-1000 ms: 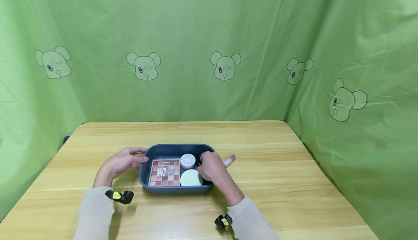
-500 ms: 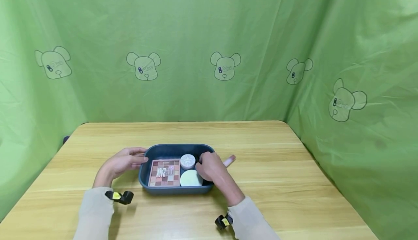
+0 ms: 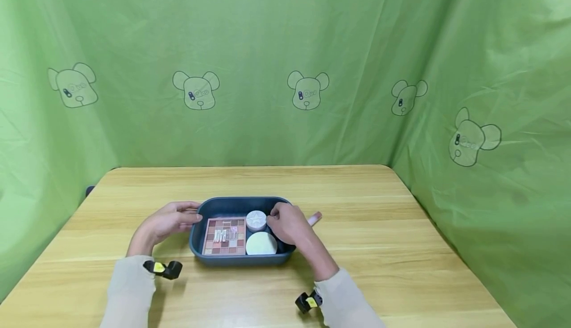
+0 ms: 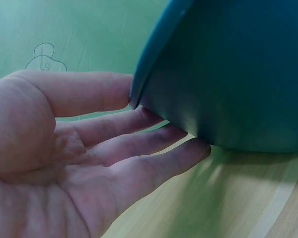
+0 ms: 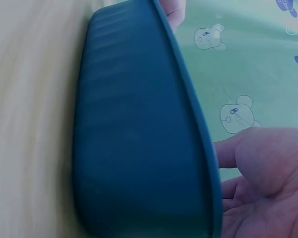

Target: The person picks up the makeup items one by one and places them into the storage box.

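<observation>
A dark blue oval tray [image 3: 243, 261] stands on the wooden table. Inside it, an eyeshadow palette [image 3: 224, 236] lies at the left, with a round white tub with a star lid [image 3: 256, 220] and a white round compact [image 3: 261, 244] to its right. My left hand [image 3: 176, 218] touches the tray's left end, its fingers nearly straight; in the left wrist view the thumb meets the rim and the other fingers reach the outer wall. My right hand [image 3: 287, 224] reaches over the tray's right end. Its fingertips are hidden behind the wall in the right wrist view.
A slim pinkish tube [image 3: 314, 218] lies on the table just right of the tray, partly behind my right hand. Green cloth [image 3: 250, 135] with bear-head drawings hangs behind the wooden table [image 3: 379, 248] and along its sides.
My right hand has shifted slightly right and up. A black thing glimpsed at its fingertips earlier no longer shows. My left hand and the tray stay in place.
</observation>
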Demonstrator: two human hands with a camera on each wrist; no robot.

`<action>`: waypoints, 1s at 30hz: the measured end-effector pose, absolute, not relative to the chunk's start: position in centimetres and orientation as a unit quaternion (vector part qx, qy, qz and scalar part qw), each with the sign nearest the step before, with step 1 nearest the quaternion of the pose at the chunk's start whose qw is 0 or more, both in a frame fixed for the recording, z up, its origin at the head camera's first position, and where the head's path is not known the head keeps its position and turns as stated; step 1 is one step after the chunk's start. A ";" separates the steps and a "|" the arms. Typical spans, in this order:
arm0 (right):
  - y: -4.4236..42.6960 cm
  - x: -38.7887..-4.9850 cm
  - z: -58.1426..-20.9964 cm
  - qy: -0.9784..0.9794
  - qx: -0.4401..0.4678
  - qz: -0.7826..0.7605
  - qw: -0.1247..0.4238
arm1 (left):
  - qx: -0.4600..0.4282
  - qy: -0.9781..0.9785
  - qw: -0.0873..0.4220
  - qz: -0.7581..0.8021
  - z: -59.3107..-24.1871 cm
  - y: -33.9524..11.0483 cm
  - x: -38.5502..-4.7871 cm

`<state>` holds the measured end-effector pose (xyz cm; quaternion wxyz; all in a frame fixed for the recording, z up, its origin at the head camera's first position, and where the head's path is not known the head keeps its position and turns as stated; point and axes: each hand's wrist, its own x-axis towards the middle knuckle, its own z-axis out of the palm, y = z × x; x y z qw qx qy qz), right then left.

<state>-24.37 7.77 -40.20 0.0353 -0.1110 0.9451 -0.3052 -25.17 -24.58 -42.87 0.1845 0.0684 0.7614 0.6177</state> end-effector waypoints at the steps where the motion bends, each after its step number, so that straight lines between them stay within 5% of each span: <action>1: 7.8 -24.3 -40.1 0.944 -0.108 -0.311 0.034 | 0.069 0.762 0.184 0.617 -42.9 -24.6 -25.2; 30: 11.3 -24.6 -37.3 0.928 -0.048 -0.370 -0.015 | 0.072 0.758 0.186 0.621 -42.9 -24.6 -25.2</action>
